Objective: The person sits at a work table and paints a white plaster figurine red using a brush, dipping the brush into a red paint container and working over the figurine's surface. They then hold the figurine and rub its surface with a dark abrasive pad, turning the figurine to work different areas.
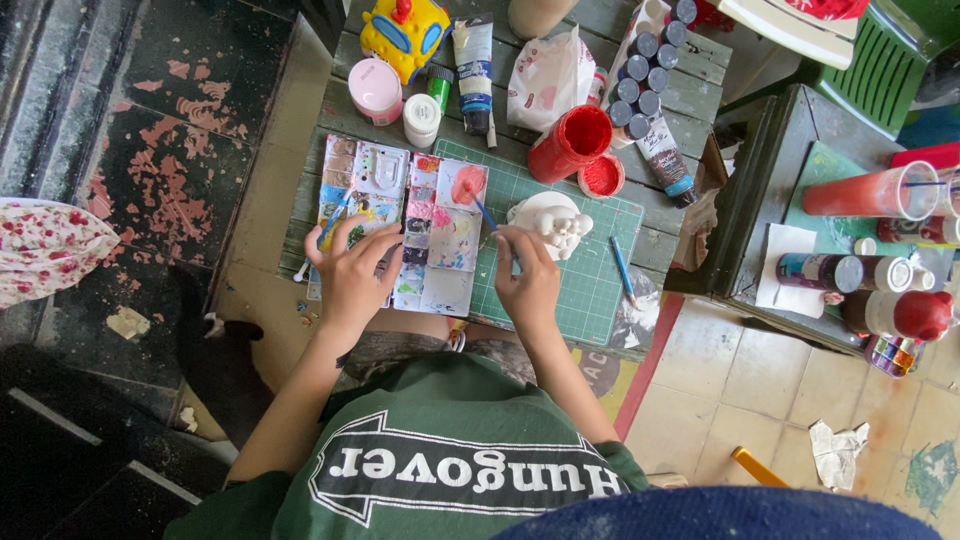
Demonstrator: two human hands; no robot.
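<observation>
My left hand (350, 275) lies flat on a white paint palette (400, 215), its fingers spread over the mixing wells and holding nothing. A blue-handled brush (333, 218) lies on the palette just beyond those fingertips. My right hand (527, 280) grips a thin blue paintbrush (486, 213), whose tip reaches a blob of red paint (466, 185) in the palette's top right well. An unpainted white figurine (552, 220) stands on the green cutting mat (590, 280), right beside my right hand.
A red paint jar (570, 143) lies open with its lid (601, 176) beside it. Tubes, pots and several small bottles (640, 75) crowd the far side of the wooden table. Another blue brush (622, 270) lies on the mat. A side table at the right holds more paint bottles (880, 190).
</observation>
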